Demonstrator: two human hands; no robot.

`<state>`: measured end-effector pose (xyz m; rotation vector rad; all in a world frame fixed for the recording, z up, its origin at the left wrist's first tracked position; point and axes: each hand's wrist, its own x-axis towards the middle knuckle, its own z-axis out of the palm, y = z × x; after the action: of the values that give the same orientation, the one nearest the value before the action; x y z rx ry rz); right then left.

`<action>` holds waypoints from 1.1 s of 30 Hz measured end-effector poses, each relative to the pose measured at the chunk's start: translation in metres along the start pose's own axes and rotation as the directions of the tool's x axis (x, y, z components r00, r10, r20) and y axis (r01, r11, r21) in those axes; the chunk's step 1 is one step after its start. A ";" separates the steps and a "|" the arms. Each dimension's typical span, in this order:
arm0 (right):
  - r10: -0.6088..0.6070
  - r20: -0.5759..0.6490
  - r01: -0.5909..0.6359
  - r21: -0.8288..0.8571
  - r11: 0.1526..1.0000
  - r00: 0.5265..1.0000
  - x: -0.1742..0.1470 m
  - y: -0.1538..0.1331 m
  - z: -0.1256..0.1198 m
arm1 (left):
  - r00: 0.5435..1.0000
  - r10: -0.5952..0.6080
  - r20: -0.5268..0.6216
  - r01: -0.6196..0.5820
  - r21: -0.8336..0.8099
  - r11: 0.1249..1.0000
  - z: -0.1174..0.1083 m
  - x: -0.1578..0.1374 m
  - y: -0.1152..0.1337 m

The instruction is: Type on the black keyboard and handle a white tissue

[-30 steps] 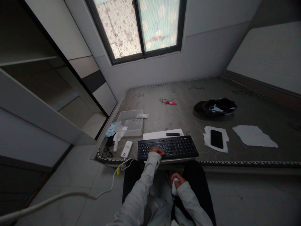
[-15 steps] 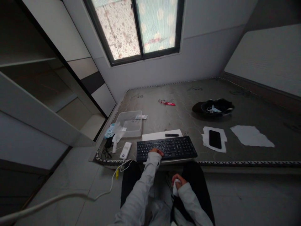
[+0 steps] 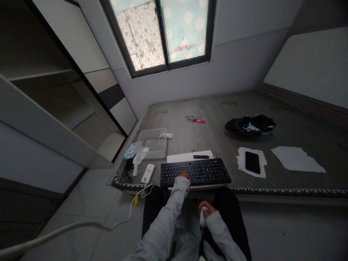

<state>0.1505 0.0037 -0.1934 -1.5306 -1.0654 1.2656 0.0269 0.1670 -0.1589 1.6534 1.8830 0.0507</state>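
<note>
A black keyboard (image 3: 209, 171) lies along the near edge of the mattress, in front of my knees. My left hand (image 3: 185, 175) rests on its lower middle keys, with the fingers curled down. Whether anything small is in those fingers is hidden. Over my lap, my right hand (image 3: 208, 208) is closed around a crumpled white tissue (image 3: 202, 217), part of which hangs below the fingers. Just behind the keyboard is a white sheet of paper (image 3: 179, 157) with a black pen-like object (image 3: 201, 157) on it.
Left of the keyboard are a white power strip (image 3: 148, 173) with its cable, a clear plastic box (image 3: 152, 141) and a blue mask (image 3: 129, 150). To the right, a black phone (image 3: 252, 162) lies on paper, near a black cap (image 3: 251, 125). Farther back is a red packet (image 3: 197, 120).
The whole view has shifted slightly, so things appear farther right. My left hand has slid a little to the right over the keys. My right hand keeps its hold on the tissue.
</note>
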 end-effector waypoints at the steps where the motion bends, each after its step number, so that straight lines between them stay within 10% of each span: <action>1: -0.001 0.002 0.001 0.001 1.000 1.000 0.000 -0.001 0.000 | 1.000 0.002 -0.017 -0.002 -0.016 1.000 0.000 0.000 -0.001; 10: -0.004 -0.105 0.007 0.027 1.000 0.995 -0.001 0.019 -0.016 | 0.968 0.094 -0.234 -0.101 -0.015 0.995 -0.004 -0.027 -0.027; 26: 0.000 -0.071 0.004 0.055 0.998 0.997 -0.010 0.003 -0.034 | 0.973 0.229 0.011 -0.219 0.338 0.915 0.015 -0.064 -0.016; 33: 0.009 -0.057 -0.007 0.037 0.999 0.998 -0.016 0.001 -0.039 | 0.959 0.232 -0.162 -0.202 0.181 0.962 0.019 -0.074 -0.032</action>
<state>0.1875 -0.0152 -0.1854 -1.5353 -0.9955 1.2330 0.0087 0.0861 -0.1561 2.0249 1.8690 0.1467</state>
